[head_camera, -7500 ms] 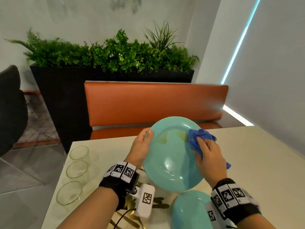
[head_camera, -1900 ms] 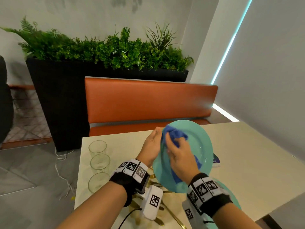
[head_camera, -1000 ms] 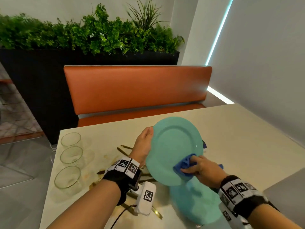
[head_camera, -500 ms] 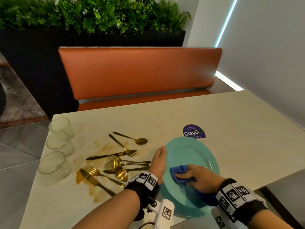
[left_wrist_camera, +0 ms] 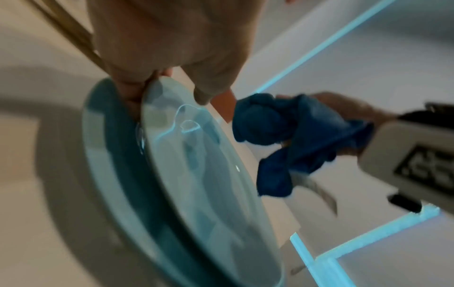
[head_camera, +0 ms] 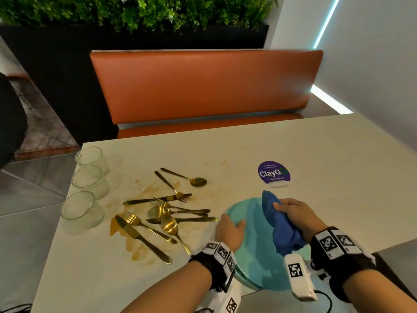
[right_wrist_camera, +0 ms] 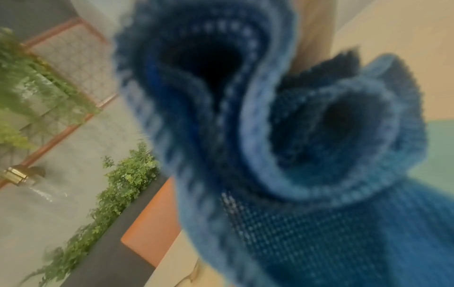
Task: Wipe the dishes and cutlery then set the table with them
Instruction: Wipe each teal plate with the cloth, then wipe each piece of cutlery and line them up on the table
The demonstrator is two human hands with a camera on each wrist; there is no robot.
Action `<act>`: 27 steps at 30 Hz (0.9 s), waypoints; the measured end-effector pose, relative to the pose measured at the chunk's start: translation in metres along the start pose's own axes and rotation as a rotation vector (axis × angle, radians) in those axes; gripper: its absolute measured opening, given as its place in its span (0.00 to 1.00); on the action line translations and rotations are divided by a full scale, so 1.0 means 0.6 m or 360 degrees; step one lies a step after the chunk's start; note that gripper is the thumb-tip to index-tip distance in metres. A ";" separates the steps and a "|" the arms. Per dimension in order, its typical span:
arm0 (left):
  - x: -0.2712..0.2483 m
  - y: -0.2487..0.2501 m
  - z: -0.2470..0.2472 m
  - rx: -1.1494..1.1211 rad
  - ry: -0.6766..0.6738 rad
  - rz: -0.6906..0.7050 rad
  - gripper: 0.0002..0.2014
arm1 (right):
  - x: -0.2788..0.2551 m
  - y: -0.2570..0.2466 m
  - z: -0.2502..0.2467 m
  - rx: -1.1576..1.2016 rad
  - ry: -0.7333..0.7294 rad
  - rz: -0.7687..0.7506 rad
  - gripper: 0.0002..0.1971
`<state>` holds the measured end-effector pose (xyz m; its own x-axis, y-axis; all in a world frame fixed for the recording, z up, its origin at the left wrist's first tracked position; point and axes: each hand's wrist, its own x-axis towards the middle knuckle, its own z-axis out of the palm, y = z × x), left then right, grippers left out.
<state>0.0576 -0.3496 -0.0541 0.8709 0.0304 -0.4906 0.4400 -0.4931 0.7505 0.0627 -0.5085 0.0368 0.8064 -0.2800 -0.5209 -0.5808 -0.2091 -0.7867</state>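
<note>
Your left hand (head_camera: 229,231) grips the near-left rim of the top teal plate (head_camera: 252,222): in the left wrist view the thumb lies over the rim and the fingers (left_wrist_camera: 130,91) curl beneath it, lifting that edge off a second teal plate (left_wrist_camera: 103,155) stacked directly below. Your right hand (head_camera: 293,213) is closed around a bunched blue cloth (head_camera: 279,224), thumb and fingers pinching its upper part; the cloth hangs over the plate, just right of your left fingertips, though whether it touches the plate surface cannot be told. In the right wrist view the cloth's folds fill most of the frame and hide the fingers. Left of your left fingers, near but apart from the plates, gold cutlery (head_camera: 167,213) lies in a loose heap of knives, forks and spoons on the table (head_camera: 316,159), over brown smears (head_camera: 135,245). Further left, at the table's edge, three clear glasses (head_camera: 88,179) stand upright in a row. Beyond your right fingers a round purple sticker (head_camera: 273,172) lies on the tabletop, well clear of the plates. An orange bench (head_camera: 203,84) stands behind the table.
</note>
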 end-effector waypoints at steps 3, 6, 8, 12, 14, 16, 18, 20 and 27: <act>-0.001 -0.004 0.000 0.0583 0.0006 0.0132 0.31 | 0.009 0.002 0.016 0.0174 -0.0054 0.0111 0.06; -0.001 -0.004 -0.011 0.0813 0.0052 0.0224 0.32 | 0.017 -0.001 0.034 0.0244 -0.0112 0.0194 0.07; -0.002 -0.003 -0.026 0.0836 0.0140 0.0244 0.31 | 0.019 -0.008 0.049 0.0278 -0.0151 0.0234 0.07; -0.008 -0.007 -0.044 0.0929 0.0158 0.0187 0.36 | 0.024 -0.027 0.079 0.0262 -0.0175 0.0257 0.08; -0.012 -0.013 -0.044 0.0994 0.0111 0.0153 0.38 | 0.024 -0.038 0.094 0.0255 -0.0194 0.0248 0.08; -0.010 -0.021 -0.044 0.1048 0.0062 0.0149 0.37 | 0.024 -0.048 0.107 0.0221 -0.0223 0.0215 0.08; -0.008 -0.025 -0.044 0.1051 -0.0013 0.0141 0.35 | 0.025 -0.055 0.113 0.0184 -0.0232 0.0188 0.08; 0.001 -0.028 -0.042 0.0922 -0.0053 0.0085 0.28 | 0.025 -0.060 0.115 0.0174 -0.0211 0.0183 0.09; 0.006 -0.015 -0.053 0.0891 -0.0145 0.0106 0.31 | 0.026 -0.052 0.102 0.0132 -0.0145 0.0193 0.10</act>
<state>0.0636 -0.3176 -0.0483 0.8595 -0.0795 -0.5049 0.1798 -0.8777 0.4442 0.1002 -0.4490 0.0330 0.7398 -0.2119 -0.6386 -0.6665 -0.1001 -0.7388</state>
